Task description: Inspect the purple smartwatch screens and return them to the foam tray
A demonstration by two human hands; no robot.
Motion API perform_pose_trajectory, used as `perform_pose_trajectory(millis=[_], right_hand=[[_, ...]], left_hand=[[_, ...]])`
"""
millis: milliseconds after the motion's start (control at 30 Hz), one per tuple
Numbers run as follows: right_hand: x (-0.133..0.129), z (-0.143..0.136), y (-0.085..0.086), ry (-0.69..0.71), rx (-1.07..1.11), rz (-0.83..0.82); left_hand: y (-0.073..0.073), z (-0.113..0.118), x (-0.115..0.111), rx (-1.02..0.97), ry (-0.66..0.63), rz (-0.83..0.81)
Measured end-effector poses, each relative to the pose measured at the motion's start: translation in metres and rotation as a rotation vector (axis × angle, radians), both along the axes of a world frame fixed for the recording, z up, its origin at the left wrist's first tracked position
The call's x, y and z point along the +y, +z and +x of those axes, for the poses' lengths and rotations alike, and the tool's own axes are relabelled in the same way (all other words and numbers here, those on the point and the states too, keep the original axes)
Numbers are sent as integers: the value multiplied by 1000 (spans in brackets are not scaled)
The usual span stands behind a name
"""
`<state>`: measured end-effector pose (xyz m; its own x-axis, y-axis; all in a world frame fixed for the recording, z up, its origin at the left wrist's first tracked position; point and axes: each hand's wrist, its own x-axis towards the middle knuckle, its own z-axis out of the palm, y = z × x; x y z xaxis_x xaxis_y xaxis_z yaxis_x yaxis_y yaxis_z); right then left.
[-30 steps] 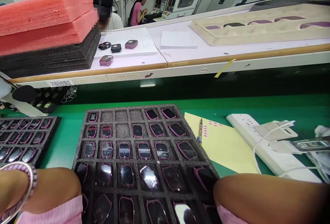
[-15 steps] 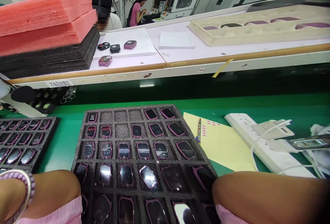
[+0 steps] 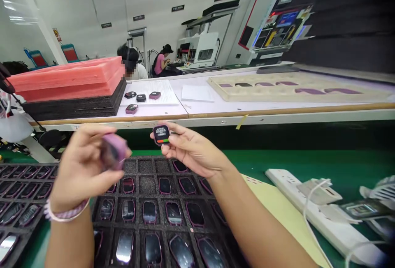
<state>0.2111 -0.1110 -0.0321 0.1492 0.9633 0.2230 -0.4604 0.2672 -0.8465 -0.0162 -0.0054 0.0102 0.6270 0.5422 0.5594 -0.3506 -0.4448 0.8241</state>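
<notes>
Between the fingers and thumb of my right hand (image 3: 188,146) is a smartwatch case (image 3: 161,135) without a strap, its lit screen showing text and a red and green bar. My left hand (image 3: 82,163), blurred by motion, grips a purple smartwatch case (image 3: 115,151) tilted on its side. Both hands hover above the far edge of a black foam tray (image 3: 148,183). Its square compartments hold many purple-rimmed watch cases, such as a watch case (image 3: 149,211) near the middle. A few compartments in the far rows show bare foam.
A second watch tray (image 3: 23,202) lies at left. On the raised shelf are pink foam blocks (image 3: 70,81), several watch cases (image 3: 141,98) by paper sheets, and a cream tray (image 3: 262,92). A power strip (image 3: 308,202) with chargers and yellow paper (image 3: 277,202) lie at right. Two people sit beyond.
Both hands have come up into view, each with a watch case. The camera has tilted upward, so more of the wall and machines shows.
</notes>
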Motion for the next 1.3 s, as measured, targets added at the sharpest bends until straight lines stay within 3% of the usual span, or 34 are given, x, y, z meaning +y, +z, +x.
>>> perform_pose_trajectory(millis=[100, 200, 300, 900, 1300], right_hand=[[3, -3, -6, 22, 22, -10], [1, -2, -7, -13, 54, -20], [1, -2, -7, -51, 67, -33], [0, -4, -6, -99, -17, -36], [-1, -2, -4, -115, -4, -24]], left_hand=[[-12, 30, 5, 57, -14, 46], [-30, 55, 12, 121, -41, -103], [-40, 66, 16, 127, -40, -221], [-37, 69, 15, 40, -17, -309], [-36, 64, 15, 40, -132, -225]])
